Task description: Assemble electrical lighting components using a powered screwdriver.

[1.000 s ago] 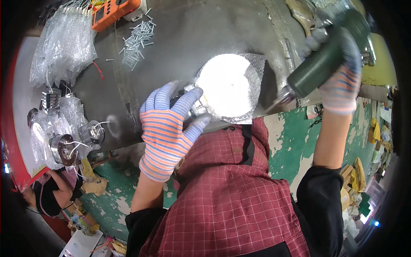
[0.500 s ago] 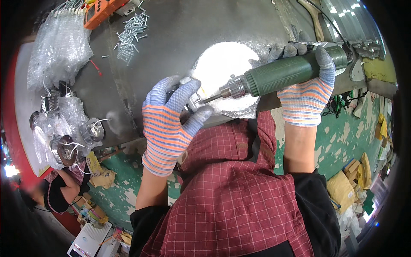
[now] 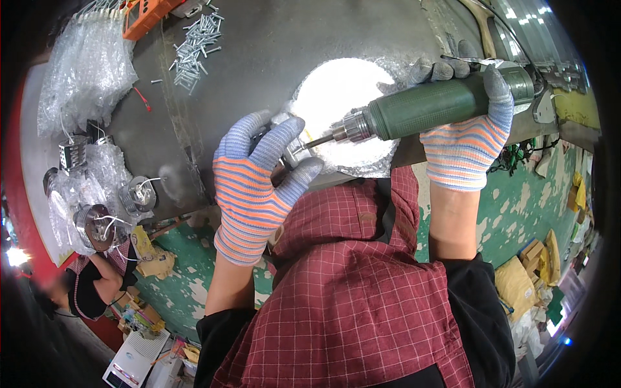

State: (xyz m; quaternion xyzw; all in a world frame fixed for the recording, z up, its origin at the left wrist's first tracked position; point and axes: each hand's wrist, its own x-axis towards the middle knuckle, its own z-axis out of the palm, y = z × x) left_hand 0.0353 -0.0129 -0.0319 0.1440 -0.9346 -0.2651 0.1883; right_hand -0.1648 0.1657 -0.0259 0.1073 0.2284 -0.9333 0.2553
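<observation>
A green powered screwdriver [image 3: 435, 107] lies slanted in my right hand [image 3: 467, 145], whose gloved fingers wrap round its body. Its bit points left and meets a small shiny metal part [image 3: 294, 154]. My left hand [image 3: 255, 181], in a striped glove with grey-blue fingers, pinches that part between thumb and fingers. Those fingers cover much of the part, so its full shape is hidden. Behind the bit is a bright white disc [image 3: 343, 90], glaring, with bubble wrap [image 3: 369, 169] under its edge.
Loose screws [image 3: 197, 48] are heaped at the back left, near an orange device [image 3: 145, 18]. Bubble-wrapped pieces [image 3: 87, 77] and round metal fittings with white wires [image 3: 97, 226] lie along the left. A hammer-like wooden handle [image 3: 482, 29] lies back right. Another person [image 3: 103, 281] is at lower left.
The screwdriver's bit end has risen slightly in the picture, and its rear end has shifted a little right with my right hand. My left hand stays almost in place on the metal part.
</observation>
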